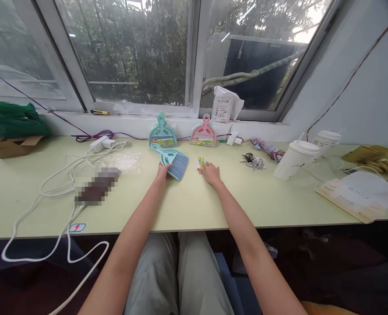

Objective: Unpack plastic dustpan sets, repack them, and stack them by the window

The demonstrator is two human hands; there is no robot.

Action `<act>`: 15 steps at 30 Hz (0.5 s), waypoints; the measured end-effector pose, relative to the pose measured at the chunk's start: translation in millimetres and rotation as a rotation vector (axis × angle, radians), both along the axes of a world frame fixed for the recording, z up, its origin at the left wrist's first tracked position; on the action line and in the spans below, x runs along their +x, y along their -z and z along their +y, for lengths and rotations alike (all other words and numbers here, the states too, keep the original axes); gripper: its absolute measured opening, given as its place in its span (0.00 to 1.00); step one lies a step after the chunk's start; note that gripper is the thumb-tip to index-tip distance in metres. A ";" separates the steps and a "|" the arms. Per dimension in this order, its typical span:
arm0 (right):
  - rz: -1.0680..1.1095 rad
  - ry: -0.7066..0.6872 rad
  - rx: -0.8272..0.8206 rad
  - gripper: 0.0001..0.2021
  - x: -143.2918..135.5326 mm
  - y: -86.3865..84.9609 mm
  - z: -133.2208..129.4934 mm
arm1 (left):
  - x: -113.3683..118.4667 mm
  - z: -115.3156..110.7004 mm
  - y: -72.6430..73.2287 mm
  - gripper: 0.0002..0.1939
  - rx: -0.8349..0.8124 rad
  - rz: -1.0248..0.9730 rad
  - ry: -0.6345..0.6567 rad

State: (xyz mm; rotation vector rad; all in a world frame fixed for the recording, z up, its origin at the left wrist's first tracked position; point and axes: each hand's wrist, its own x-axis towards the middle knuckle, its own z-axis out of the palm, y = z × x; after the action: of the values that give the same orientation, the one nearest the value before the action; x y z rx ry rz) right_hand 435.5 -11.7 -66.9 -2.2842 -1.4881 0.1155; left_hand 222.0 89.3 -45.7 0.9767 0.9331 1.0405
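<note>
My left hand [163, 170] grips the near left edge of a teal dustpan with a blue-bristled brush [178, 165], its handle pointing to the back left. To the right, my right hand [211, 173] rests on the table with its fingers spread, the fingertips at a small green and white label card [200, 163]. Against the wall behind stand a wrapped teal dustpan set [162, 131] and a wrapped pink dustpan set [204, 132], each with a similar label.
White cables [49, 192] and clear plastic wrap [125, 162] lie left. Keys [253, 162], white cups [294, 161] and a paper bag [361, 194] stand or lie right. A yellow screwdriver [100, 112] rests on the sill. The table's front edge [187, 230] is near my lap.
</note>
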 end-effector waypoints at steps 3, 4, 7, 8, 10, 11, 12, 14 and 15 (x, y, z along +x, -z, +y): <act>-0.002 -0.031 0.005 0.23 2.3 0.1 0.6 | 0.9 -0.1 2.4 0.19 0.022 0.015 0.015; -0.010 -0.049 0.014 0.23 1.4 -0.6 0.8 | 0.8 0.0 3.1 0.19 0.022 0.015 0.016; -0.026 -0.076 0.050 0.20 -4.5 -3.3 0.5 | 0.3 0.5 4.2 0.19 0.022 0.008 0.017; -0.028 -0.069 0.066 0.19 -6.9 -4.5 0.2 | 0.3 0.7 4.3 0.18 0.018 0.006 0.017; -0.025 -0.030 0.119 0.18 -11.2 -7.3 -0.5 | 0.8 1.0 4.2 0.18 0.009 0.003 0.018; -0.015 0.002 0.156 0.18 -13.1 -9.1 -0.9 | 1.2 1.2 4.0 0.18 0.006 0.002 0.020; 0.005 0.040 0.201 0.18 -14.8 -11.2 -1.1 | 1.7 1.4 3.7 0.19 0.008 0.003 0.022; 0.090 0.102 0.301 0.20 -19.0 -15.6 -0.7 | 2.6 1.1 2.6 0.20 0.011 0.016 0.026; 0.157 0.107 0.341 0.20 -22.1 -17.5 0.0 | 2.8 0.4 1.6 0.20 0.010 0.027 0.026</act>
State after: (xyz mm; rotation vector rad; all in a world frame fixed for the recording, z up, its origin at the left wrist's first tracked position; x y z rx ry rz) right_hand 413.4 -11.7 -49.5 -2.0246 -1.2006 0.0077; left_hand 224.8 89.8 -47.3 1.0108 0.9356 1.0138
